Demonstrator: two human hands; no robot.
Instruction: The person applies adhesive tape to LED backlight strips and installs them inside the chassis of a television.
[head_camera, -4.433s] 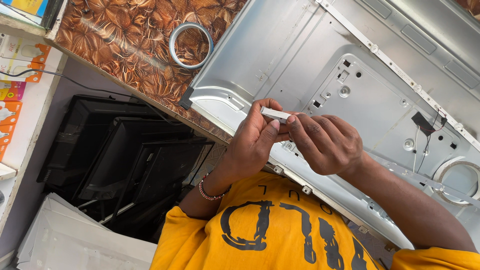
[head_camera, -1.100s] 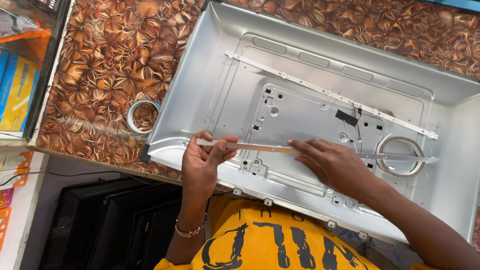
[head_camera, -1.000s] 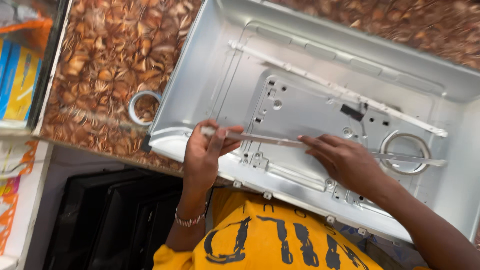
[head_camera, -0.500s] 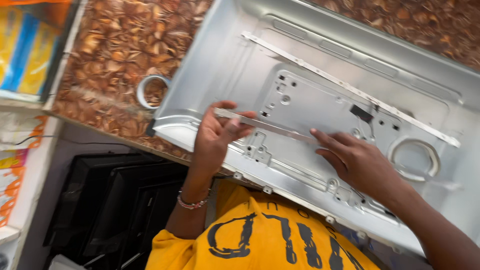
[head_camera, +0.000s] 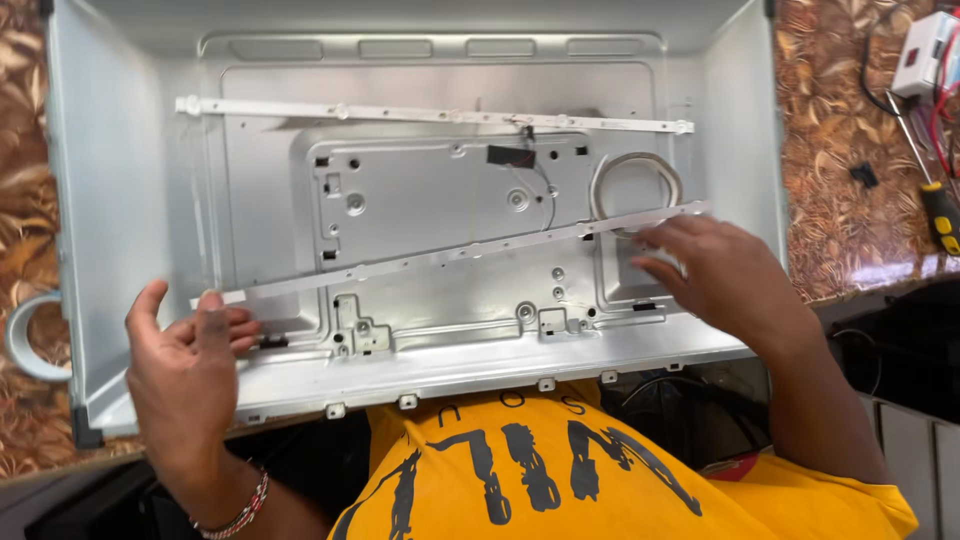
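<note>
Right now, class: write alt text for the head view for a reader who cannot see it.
Two bare hands, left hand and right hand, hold a long thin metal strip by its ends over an open grey metal panel. A second strip lies across the panel's top.

Long thin white light strip (head_camera: 450, 257), slanting across the grey metal back panel (head_camera: 420, 190), each end at fingers

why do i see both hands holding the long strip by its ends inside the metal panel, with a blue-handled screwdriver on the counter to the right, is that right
Not quite: the head view shows the screwdriver has a yellow and black handle, not blue. The rest holds: the left hand and right hand hold the long strip by its ends inside the metal panel.
</note>
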